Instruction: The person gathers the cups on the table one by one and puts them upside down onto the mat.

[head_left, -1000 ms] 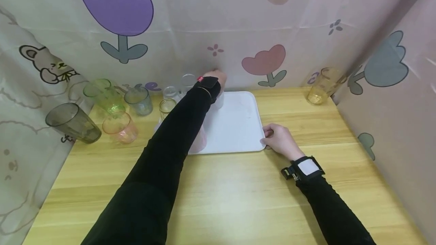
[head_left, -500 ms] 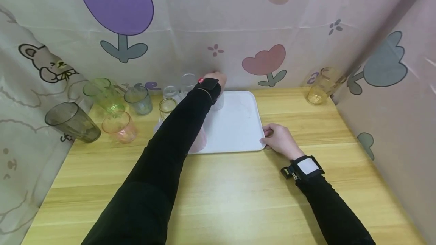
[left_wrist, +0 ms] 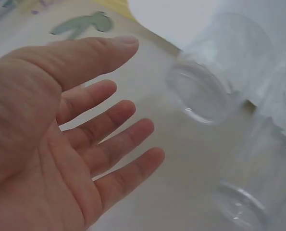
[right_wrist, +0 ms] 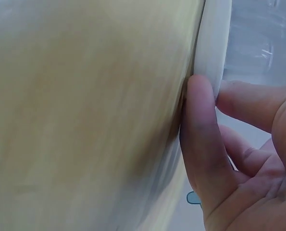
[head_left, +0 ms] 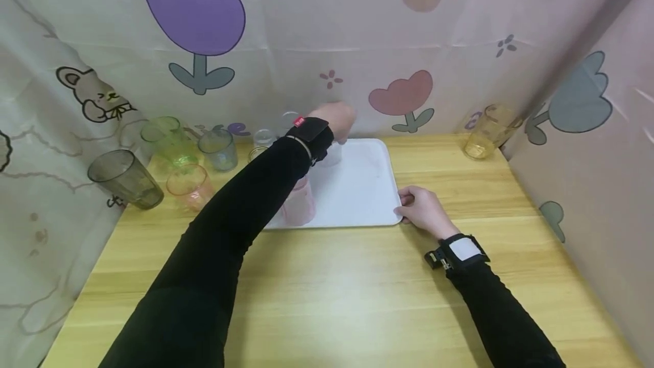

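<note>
A white tray (head_left: 363, 186) lies on the wooden table (head_left: 332, 294). On its far left part stands a clear cup (head_left: 331, 155), and a pink cup (head_left: 300, 208) stands at its near left, partly behind my sleeve. My left hand (head_left: 339, 118) hovers just above the clear cup. In the left wrist view that hand (left_wrist: 128, 96) is open with spread fingers and holds nothing, beside the clear cup (left_wrist: 205, 91). My right hand (head_left: 416, 206) pinches the tray's near right corner. The right wrist view shows its fingertips (right_wrist: 200, 110) clamped on the tray rim (right_wrist: 212, 38).
Left of the tray stand several cups: a grey one (head_left: 125, 179), a green one (head_left: 171, 141), an orange-pink one (head_left: 190, 186), a blue-grey one (head_left: 218, 149) and small clear ones (head_left: 264, 137). A yellow cup (head_left: 485, 129) leans at the back right. Flowered curtains close three sides.
My left hand has come off the clear cup on the tray and risen a little, fingers spread. The right hand stays on the tray corner. The head view has shifted slightly.
</note>
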### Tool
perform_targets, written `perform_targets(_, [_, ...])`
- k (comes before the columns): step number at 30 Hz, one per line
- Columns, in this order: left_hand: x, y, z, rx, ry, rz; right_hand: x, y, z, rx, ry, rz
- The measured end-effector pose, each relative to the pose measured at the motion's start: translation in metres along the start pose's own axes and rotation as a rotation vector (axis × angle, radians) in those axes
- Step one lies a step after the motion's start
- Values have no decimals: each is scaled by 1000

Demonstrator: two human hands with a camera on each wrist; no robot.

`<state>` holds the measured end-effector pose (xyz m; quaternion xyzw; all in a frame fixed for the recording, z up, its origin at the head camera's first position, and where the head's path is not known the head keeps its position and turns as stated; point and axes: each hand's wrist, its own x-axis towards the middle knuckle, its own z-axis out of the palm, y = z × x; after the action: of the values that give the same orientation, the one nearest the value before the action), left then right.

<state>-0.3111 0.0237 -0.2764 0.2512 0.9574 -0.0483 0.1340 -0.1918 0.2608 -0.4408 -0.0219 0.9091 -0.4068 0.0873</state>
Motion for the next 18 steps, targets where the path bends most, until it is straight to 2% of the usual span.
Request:
perform_targets(5, [-16,14,-3,43,80,109,-1,2,-1,-11,-3,-8])
perform_targets(10, [-39,29,0,28,158,228,-3,3,-4,10,10,-28])
perform_targets(14, [-57,38,11,-13,218,274,-7,1,-10,29,70,-73])
perform_targets(18, [-72,44,31,-79,259,298,-10,-1,-18,25,165,-123])
